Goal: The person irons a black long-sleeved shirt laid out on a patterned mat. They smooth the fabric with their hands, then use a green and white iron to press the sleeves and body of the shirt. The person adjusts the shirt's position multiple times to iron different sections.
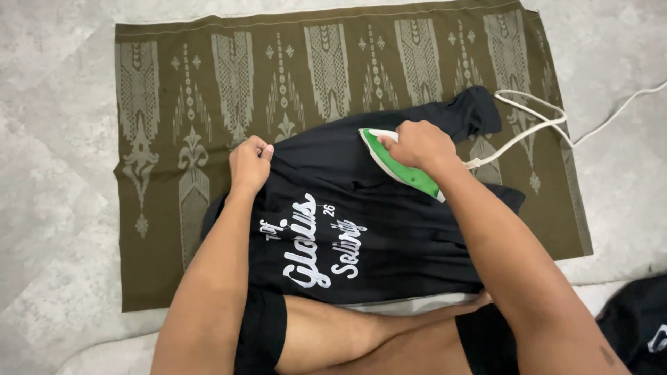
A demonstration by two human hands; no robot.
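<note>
You look down on a pale grey floor (55,104) with a mottled, marbled pattern. An olive-green cloth (167,139) with lighter woven ornaments lies flat on it, its edges straight and its corners near the top of your view. Light falls soft and even, without hard shadows. A dark bundle (636,326) sits at the lower right corner.

An olive-green cloth (174,139) with pale woven patterns lies spread flat on the grey floor (55,83). At the lower right corner, partly cut off by the frame, sits a dark bundle (639,326), probably another piece of black clothing, just off the cloth's edge.
</note>
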